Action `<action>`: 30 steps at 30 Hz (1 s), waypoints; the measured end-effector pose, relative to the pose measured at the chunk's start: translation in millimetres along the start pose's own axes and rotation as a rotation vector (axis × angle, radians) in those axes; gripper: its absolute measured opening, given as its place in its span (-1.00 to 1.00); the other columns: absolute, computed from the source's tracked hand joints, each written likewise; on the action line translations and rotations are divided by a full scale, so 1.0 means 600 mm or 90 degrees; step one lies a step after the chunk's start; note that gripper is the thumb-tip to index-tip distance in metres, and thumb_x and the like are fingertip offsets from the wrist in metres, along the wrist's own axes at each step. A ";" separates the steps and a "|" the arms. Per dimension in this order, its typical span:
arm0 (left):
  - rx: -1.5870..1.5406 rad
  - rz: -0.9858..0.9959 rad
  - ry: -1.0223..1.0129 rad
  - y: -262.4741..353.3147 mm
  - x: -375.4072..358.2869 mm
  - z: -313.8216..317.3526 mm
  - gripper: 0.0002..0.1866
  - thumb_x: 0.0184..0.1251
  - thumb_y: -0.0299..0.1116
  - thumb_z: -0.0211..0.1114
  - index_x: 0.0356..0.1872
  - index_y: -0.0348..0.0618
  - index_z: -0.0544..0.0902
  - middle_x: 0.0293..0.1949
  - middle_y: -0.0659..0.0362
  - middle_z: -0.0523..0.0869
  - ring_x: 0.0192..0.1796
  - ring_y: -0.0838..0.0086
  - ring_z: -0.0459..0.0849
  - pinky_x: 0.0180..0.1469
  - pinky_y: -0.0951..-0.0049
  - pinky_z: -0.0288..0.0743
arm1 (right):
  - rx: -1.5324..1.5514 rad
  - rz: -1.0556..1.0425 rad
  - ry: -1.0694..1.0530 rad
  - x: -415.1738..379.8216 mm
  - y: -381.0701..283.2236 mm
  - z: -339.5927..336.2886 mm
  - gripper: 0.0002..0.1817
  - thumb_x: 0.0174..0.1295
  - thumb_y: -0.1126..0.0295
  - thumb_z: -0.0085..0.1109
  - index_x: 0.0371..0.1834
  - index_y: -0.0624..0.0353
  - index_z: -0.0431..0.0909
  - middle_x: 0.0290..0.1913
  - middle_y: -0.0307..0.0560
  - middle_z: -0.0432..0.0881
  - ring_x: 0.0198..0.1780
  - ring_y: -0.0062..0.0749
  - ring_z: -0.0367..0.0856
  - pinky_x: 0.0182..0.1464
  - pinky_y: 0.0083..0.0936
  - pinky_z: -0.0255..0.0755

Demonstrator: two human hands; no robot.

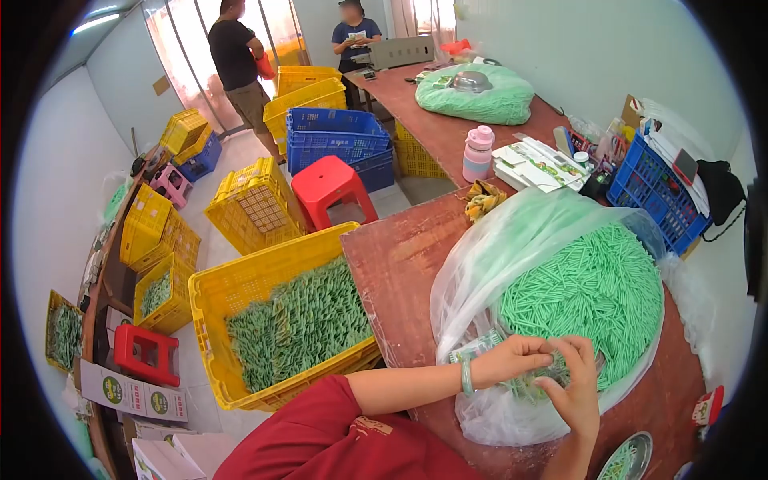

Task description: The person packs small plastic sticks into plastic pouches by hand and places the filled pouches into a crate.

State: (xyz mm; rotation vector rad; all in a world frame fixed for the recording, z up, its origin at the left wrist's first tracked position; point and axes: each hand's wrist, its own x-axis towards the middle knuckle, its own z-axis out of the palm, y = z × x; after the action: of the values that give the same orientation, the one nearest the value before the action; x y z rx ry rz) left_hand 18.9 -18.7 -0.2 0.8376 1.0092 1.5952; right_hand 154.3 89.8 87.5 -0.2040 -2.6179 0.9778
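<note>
My left hand (516, 360), with a pale green bangle (466, 374) at the wrist, reaches over a large clear plastic bag (472, 264) on the red-brown table. Its fingers are curled, and what they hold, if anything, I cannot make out. My right hand (578, 388) meets it fingertip to fingertip, its thumb and fingers apart in a curve. Something clear and shiny shows below and between the hands, too indistinct to name. Thin light green sticks (592, 292) fill the bag in a heap. Left of my left hand lies a printed clear packet (478, 348).
A yellow crate (210, 344) of bundled green pieces stands left of the table (392, 272). Beyond are a red stool (332, 192), blue crates (336, 136) and two people. A pink bottle (478, 152) and a metal bowl (638, 458) of sticks sit on the table.
</note>
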 end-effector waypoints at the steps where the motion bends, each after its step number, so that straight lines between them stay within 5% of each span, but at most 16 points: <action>1: 0.013 0.029 0.021 0.000 0.002 0.000 -0.79 0.48 -0.36 0.17 -0.03 -0.25 0.62 -0.25 0.38 0.64 -0.17 0.75 0.51 -0.10 0.63 0.41 | -0.026 -0.022 0.031 0.002 -0.006 0.005 -0.24 -0.16 0.42 0.50 0.24 0.23 0.44 0.13 0.12 0.42 0.11 -0.02 0.43 0.15 -0.23 0.35; 4: 0.025 0.100 0.073 0.001 0.003 0.003 -0.81 0.49 -0.37 0.15 -0.05 -0.26 0.62 -0.23 0.37 0.64 -0.16 0.75 0.50 -0.08 0.62 0.41 | -0.133 -0.055 -0.012 0.005 -0.012 0.008 -0.12 -0.16 0.36 0.53 0.34 0.21 0.36 0.27 0.15 0.32 0.18 0.05 0.37 0.21 -0.18 0.33; 7: 0.022 0.139 0.091 0.011 0.005 0.001 -0.82 0.50 -0.38 0.14 -0.07 -0.26 0.61 -0.23 0.37 0.63 -0.13 0.74 0.50 -0.05 0.62 0.41 | -0.179 -0.034 0.131 0.011 -0.020 0.011 -0.20 -0.08 0.46 0.45 0.34 0.21 0.38 0.19 0.09 0.42 0.05 -0.13 0.44 0.11 -0.28 0.38; 10: 0.039 0.143 0.092 0.017 0.006 -0.010 -0.81 0.50 -0.38 0.12 -0.04 -0.26 0.59 -0.21 0.37 0.63 -0.10 0.73 0.50 -0.01 0.60 0.42 | 0.090 0.214 0.099 0.000 0.034 0.001 -0.34 -0.02 0.58 0.32 0.28 0.23 0.45 0.01 -0.01 0.52 -0.13 -0.34 0.45 -0.07 -0.44 0.41; 11: 0.029 0.134 0.091 0.020 0.007 -0.014 -0.81 0.50 -0.38 0.12 -0.02 -0.25 0.58 -0.20 0.37 0.63 -0.08 0.73 0.50 0.01 0.59 0.42 | 0.060 0.147 0.144 0.006 0.033 0.011 -0.41 0.01 0.66 0.20 0.23 0.24 0.51 -0.21 -0.13 0.55 -0.27 -0.48 0.41 -0.21 -0.54 0.37; 13: -0.003 0.200 0.108 0.028 0.001 -0.009 -0.75 0.42 -0.41 0.20 0.07 -0.21 0.53 -0.20 0.27 0.69 -0.08 0.62 0.60 0.00 0.46 0.48 | 0.048 0.147 0.138 0.021 0.027 0.021 -0.42 0.03 0.66 0.20 0.22 0.23 0.52 -0.28 -0.16 0.52 -0.30 -0.47 0.40 -0.22 -0.52 0.37; 19: 0.455 0.313 0.058 0.094 -0.093 -0.104 -0.77 0.13 -0.54 0.29 -0.15 -0.17 0.66 -0.32 0.00 0.71 -0.21 0.19 0.70 -0.13 0.25 0.56 | 0.082 -0.002 -0.036 0.071 -0.026 0.092 -0.32 0.07 0.75 0.16 0.36 0.22 0.39 -0.40 -0.18 0.46 -0.40 -0.51 0.39 -0.26 -0.59 0.36; 22: 0.802 0.390 0.169 0.141 -0.206 -0.195 -0.74 0.04 -0.54 0.29 -0.19 -0.08 0.70 -0.33 0.07 0.71 -0.26 0.14 0.66 -0.18 0.24 0.53 | 0.045 -0.069 -0.082 0.089 -0.042 0.126 -0.33 0.10 0.75 0.15 0.37 0.23 0.37 -0.39 -0.18 0.47 -0.38 -0.51 0.41 -0.26 -0.58 0.36; 25: 0.879 0.160 0.379 0.216 -0.368 -0.286 -0.69 0.18 -0.50 0.29 -0.04 0.02 0.71 -0.29 0.10 0.71 -0.25 0.17 0.67 -0.17 0.30 0.57 | 0.039 -0.033 -0.067 0.096 -0.002 0.120 -0.40 0.17 0.69 0.16 0.34 0.24 0.40 -0.36 -0.21 0.48 -0.34 -0.55 0.40 -0.22 -0.60 0.34; 28: 1.085 -0.139 0.471 0.233 -0.536 -0.385 -0.88 0.13 -0.40 0.34 -0.30 -0.08 0.74 -0.39 0.09 0.70 -0.27 0.19 0.69 -0.22 0.30 0.57 | -0.018 0.013 -0.057 0.095 0.052 0.099 -0.47 0.23 0.64 0.14 0.33 0.23 0.43 -0.34 -0.25 0.46 -0.33 -0.57 0.37 -0.22 -0.62 0.31; 30: 1.045 -0.303 0.537 0.187 -0.631 -0.446 -0.92 0.08 -0.43 0.32 -0.40 -0.13 0.74 -0.41 0.06 0.73 -0.33 0.18 0.70 -0.24 0.27 0.58 | -0.049 0.051 -0.048 0.090 0.076 0.090 -0.50 0.27 0.62 0.11 0.32 0.22 0.44 -0.34 -0.26 0.45 -0.32 -0.57 0.35 -0.22 -0.62 0.29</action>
State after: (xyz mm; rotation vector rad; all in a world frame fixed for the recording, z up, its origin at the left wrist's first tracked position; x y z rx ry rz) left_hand -175.5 -453.9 -18.0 0.7268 2.9624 0.3403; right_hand 85.3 104.9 33.5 -0.2993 -2.7377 0.9287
